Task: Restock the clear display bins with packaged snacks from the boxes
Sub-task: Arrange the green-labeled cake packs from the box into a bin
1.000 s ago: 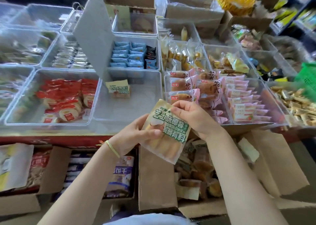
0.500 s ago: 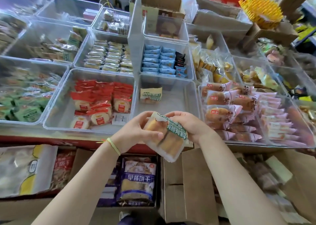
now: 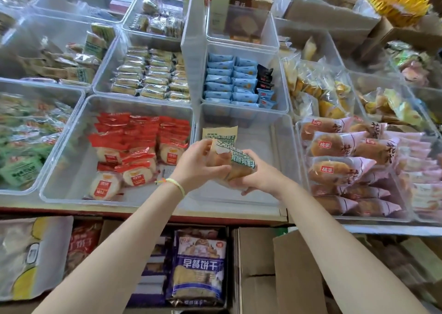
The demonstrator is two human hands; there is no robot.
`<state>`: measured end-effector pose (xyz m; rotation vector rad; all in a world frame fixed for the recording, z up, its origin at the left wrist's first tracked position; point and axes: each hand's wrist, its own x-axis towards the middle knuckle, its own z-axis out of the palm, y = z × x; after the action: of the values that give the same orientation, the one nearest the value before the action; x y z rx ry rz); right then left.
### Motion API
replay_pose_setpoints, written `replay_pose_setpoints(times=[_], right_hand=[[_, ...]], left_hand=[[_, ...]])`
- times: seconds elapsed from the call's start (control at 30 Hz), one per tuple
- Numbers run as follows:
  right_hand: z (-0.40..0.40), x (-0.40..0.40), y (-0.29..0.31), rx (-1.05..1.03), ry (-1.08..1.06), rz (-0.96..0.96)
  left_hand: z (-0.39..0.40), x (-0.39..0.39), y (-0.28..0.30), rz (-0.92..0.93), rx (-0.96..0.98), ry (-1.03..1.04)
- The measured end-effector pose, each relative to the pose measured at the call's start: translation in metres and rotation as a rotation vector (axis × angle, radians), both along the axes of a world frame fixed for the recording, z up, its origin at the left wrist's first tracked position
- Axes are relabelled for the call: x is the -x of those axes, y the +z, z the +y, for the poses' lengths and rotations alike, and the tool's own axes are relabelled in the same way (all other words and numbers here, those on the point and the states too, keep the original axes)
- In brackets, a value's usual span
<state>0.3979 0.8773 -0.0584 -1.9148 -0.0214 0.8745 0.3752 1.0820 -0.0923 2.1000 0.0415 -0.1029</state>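
While both hands, left hand and right hand, had fingers clamped on the green-labelled bread packet over the near-empty clear bin, placement was under way; next: lower it at 12 o'clock beside the lone packet.

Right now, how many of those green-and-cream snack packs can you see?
2. One pack is held by both hands, left hand and right hand; another pack lies in the clear bin behind.
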Motion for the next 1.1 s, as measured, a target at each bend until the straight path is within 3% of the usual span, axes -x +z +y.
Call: replay_pose_setpoints(times=[0.13,0.23,0.33,0.63,0.93,1.03,1.1], right_hand=[[0.012,-0.027,-0.046,0.169,0.041,-0.162],[0.026,-0.043,-0.085,0.282,0.039,-0.251],[0.043,-0.055,-0.114,0.392,-0.029,-0.369],[0.065,-0.064,-0.128,0.635,-0.031,-0.568],[0.047,-0.027,-0.076,0.574,-0.046,-0.556],[0.031,-0.006,-0.044,0.572,0.040,-0.513],[0.012,0.017,-0.015,0.488,0.089,-0.433]], left_hand=[[0.003,-0.003,-0.036,-0.263,-0.465,0.092],[-0.005,-0.002,-0.054,-0.228,-0.726,-0.051],[-0.008,-0.007,-0.052,-0.089,-0.862,-0.176],[-0.008,-0.007,-0.049,-0.035,-0.858,-0.164],[-0.005,-0.007,-0.046,0.030,-0.897,-0.226],[-0.007,-0.006,-0.032,0.103,-0.907,-0.256],[-0.020,-0.002,-0.012,0.056,-0.898,-0.206]])
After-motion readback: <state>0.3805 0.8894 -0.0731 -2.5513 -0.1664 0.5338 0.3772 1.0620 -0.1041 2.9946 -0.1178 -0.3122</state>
